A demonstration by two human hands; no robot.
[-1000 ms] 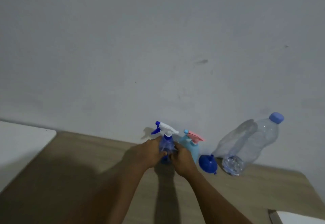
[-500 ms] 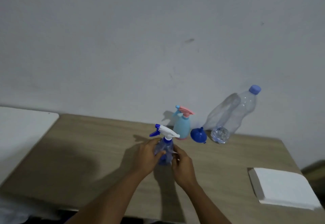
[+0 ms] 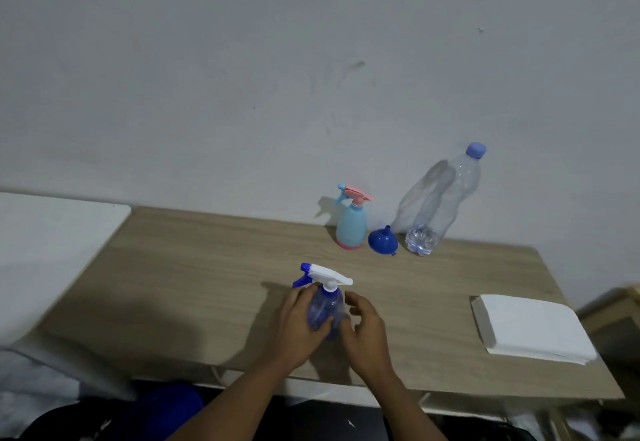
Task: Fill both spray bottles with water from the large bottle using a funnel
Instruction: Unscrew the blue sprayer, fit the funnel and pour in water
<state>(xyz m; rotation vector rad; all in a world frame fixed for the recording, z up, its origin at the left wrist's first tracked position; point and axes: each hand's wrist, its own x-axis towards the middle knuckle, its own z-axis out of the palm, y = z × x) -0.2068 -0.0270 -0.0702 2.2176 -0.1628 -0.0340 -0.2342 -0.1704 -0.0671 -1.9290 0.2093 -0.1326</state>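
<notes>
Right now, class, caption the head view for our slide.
Left hand grips blue spray bottle; funnel and large bottle wait behind.

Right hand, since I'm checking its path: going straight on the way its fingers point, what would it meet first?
Probably the blue spray bottle, just ahead of the right hand; whether its fingertips touch it is unclear.

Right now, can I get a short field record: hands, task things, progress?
left hand: grips the blue spray bottle, upright on the table
right hand: fingers loosely curled beside that bottle; contact unclear
pale spray bottle: by the wall, sprayer on
large bottle: capped
funnel: spout up, between the pale spray bottle and the large bottle
progress: no filling begun
other: white paper stack, right
</notes>
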